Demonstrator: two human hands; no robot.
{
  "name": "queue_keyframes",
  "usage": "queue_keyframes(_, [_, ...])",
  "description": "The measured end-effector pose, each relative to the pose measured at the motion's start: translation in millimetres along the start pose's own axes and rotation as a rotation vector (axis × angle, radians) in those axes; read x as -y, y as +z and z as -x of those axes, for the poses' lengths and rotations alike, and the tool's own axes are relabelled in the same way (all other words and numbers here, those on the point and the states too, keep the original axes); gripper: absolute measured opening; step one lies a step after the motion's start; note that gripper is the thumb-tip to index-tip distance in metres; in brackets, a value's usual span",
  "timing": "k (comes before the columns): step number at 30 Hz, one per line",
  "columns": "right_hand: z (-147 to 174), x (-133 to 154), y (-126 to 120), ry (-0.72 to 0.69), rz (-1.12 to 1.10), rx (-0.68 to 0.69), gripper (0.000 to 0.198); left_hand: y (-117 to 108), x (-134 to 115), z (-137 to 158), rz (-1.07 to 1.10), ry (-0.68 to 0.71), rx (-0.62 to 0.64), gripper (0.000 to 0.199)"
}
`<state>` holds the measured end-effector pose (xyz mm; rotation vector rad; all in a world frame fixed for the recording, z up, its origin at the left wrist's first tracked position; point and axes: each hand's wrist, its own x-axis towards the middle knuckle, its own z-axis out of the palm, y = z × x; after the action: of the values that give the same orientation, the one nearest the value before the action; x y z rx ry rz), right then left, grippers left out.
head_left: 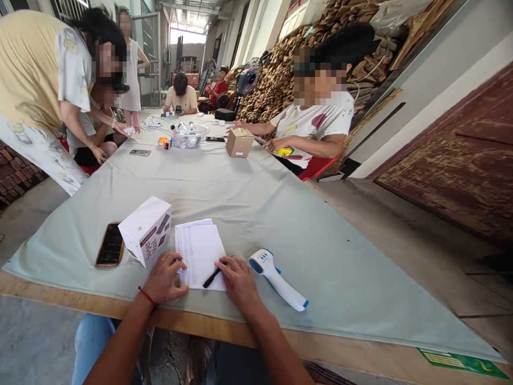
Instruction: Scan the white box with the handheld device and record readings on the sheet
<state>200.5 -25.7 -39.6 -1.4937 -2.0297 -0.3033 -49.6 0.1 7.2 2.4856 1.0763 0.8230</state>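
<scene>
Some white sheets of paper (202,251) lie on the table, with rows of handwriting down the left side of the top one. My left hand (165,278) rests at their left edge, thumb and fingers apart, with nothing in it. At the right edge, my right hand (239,279) has its thumb and fingers on a black pen (212,277), which slants across the sheet. Part of the pen is hidden under those fingers. Just right of that hand lies a white and blue infrared thermometer (280,278). A white printed box (146,230) stands beyond my left hand.
A phone (110,244) lies left of the box. Farther along the cloth-covered table (320,267) are a cardboard box (239,143), a clear basin (188,140) of bottles and an orange tape dispenser (164,143). Several people sit or stand around the far half.
</scene>
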Motion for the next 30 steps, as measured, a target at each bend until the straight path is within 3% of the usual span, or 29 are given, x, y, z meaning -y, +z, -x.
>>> queue_keyframes(9, [-1.0, 4.4, -8.2, 0.056, -0.224, -0.203, 0.018, -0.1, -0.8, -0.1, 0.006, -0.009, 0.002, 0.037])
queue_keyframes(11, [-1.7, 8.6, -9.8, 0.168, -0.332, -0.307, 0.014, -0.2, -0.8, -0.1, 0.006, -0.008, 0.002, 0.038])
queue_keyframes(14, [-1.8, 22.5, -12.4, 0.456, -0.561, -0.442, 0.021, -0.7, -0.9, -0.3, 0.003, -0.008, 0.001, 0.038])
queue_keyframes(18, [-3.0, 50.5, -17.7, 0.755, -0.963, -0.520, 0.028, -1.5, -1.3, -0.7, -0.002, -0.010, 0.007, 0.038])
queue_keyframes(20, [-4.9, 63.0, -21.4, 0.774, -1.074, -0.454, 0.024, -1.8, -1.7, -1.0, -0.004, -0.012, 0.010, 0.037])
queue_keyframes(25, [-11.6, 82.3, -26.3, 0.652, -1.111, -0.234, 0.018, -2.7, -3.0, -1.7, 0.010, -0.005, 0.027, 0.036])
queue_keyframes(30, [-5.1, 87.5, -25.5, 0.689, -0.876, -0.334, 0.018, -3.7, -3.1, -2.6, 0.026, 0.002, 0.046, 0.028])
